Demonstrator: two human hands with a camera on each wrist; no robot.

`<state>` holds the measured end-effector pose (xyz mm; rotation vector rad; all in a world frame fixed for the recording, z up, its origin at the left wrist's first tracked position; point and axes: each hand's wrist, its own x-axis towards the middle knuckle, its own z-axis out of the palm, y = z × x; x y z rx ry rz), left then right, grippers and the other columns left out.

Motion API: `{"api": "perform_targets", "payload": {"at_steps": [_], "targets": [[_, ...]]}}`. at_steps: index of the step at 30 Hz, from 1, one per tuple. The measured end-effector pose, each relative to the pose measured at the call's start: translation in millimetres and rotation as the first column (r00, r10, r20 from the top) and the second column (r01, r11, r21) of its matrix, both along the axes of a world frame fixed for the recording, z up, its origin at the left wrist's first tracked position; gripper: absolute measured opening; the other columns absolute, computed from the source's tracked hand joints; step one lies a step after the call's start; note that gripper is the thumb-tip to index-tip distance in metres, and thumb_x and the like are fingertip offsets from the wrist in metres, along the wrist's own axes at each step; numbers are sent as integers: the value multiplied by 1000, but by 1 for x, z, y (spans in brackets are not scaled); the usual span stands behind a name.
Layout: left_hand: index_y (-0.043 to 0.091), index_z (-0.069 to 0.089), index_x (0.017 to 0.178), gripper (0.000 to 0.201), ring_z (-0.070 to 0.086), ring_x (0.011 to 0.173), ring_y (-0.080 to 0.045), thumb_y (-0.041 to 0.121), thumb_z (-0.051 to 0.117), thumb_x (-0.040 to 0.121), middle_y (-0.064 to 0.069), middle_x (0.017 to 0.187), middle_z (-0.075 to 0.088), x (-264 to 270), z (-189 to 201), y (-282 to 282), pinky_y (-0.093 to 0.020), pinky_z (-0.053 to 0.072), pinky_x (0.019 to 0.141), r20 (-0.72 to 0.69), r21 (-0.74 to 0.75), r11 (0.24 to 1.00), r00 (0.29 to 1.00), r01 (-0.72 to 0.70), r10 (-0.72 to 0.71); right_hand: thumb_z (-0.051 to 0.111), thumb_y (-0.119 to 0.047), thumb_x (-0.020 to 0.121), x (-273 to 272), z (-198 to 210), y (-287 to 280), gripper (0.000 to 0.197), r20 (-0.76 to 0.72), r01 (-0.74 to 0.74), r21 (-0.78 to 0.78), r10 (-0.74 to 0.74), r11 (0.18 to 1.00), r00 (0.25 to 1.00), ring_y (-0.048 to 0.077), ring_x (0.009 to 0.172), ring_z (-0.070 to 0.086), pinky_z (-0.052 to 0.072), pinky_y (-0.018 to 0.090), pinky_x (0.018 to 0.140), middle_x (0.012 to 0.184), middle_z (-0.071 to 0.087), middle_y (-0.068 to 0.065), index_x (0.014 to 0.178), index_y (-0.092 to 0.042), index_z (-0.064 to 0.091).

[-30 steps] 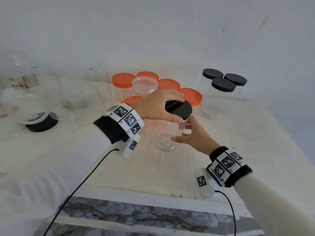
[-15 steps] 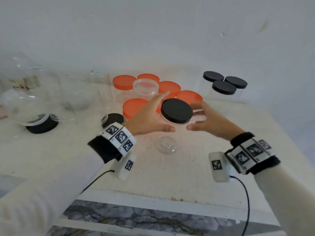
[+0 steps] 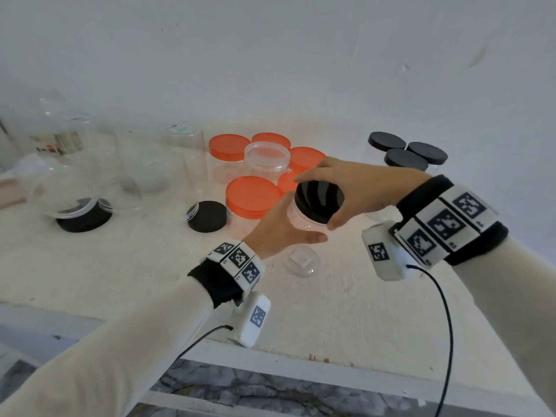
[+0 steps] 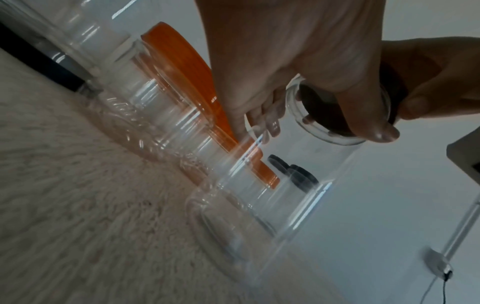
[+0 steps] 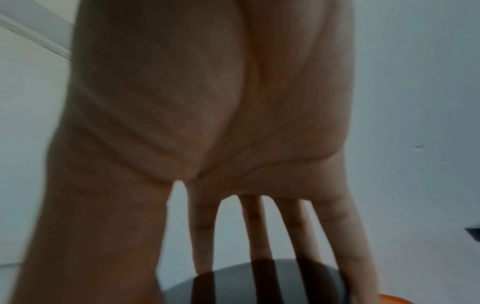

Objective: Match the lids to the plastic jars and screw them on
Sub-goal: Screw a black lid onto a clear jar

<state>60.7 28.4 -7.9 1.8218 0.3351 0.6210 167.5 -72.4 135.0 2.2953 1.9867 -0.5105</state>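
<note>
A clear plastic jar [image 3: 302, 261] stands on the white table [image 3: 346, 311], with a black lid [image 3: 326, 192] sitting on its mouth. My left hand [image 3: 304, 218] grips the jar's upper wall from the left, thumb in front. From the right, my right hand [image 3: 316, 203] curls over the lid, fingers on top and thumb on the near rim. The left wrist view has the jar [image 4: 272, 195] in the left hand's [image 4: 324, 131] fingers. In the right wrist view, spread fingers [image 5: 259, 236] reach down onto the lid [image 5: 233, 288].
Several orange-lidded jars [image 3: 252, 197] and a clear-lidded jar [image 3: 266, 155] crowd just behind my hands. Three black-lidded jars [image 3: 406, 159] stand at the back right. A loose black lid [image 3: 207, 216] lies left of them, another [image 3: 84, 219] by big clear jars [image 3: 75, 164].
A second ago my left hand held the lid and my right the jar. Both let go, and now the left holds the jar while the right grips the lid.
</note>
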Motion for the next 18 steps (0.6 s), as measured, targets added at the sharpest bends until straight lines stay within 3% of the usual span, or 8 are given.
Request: {"api": "perform_targets", "payload": {"at_steps": [8, 11, 18], "targets": [[36, 44, 122, 73, 49, 112, 11, 21, 84, 63, 20, 118, 56, -4, 2, 6, -9, 38, 92, -5, -1, 998, 998, 63, -63, 76, -13, 72, -1, 3, 7, 83, -7, -83, -65, 83, 994, 997, 17, 122, 35, 40, 39, 101, 128, 30, -12, 136, -43, 34], [34, 45, 123, 71, 49, 115, 7, 20, 84, 65, 17, 120, 56, -4, 1, 9, -10, 38, 94, -25, -16, 994, 994, 105, -105, 76, -11, 71, -2, 2, 10, 81, -14, -91, -72, 90, 993, 996, 15, 122, 35, 40, 39, 101, 126, 29, -15, 135, -41, 37], [27, 42, 126, 72, 48, 109, 15, 7, 80, 68, 18, 119, 54, -5, 1, 15, -3, 37, 88, -30, -46, 986, 986, 161, -163, 78, -14, 68, 1, 3, 16, 79, -14, -113, -104, 112, 988, 994, 14, 120, 37, 41, 42, 99, 129, 34, -16, 129, -45, 39]]}}
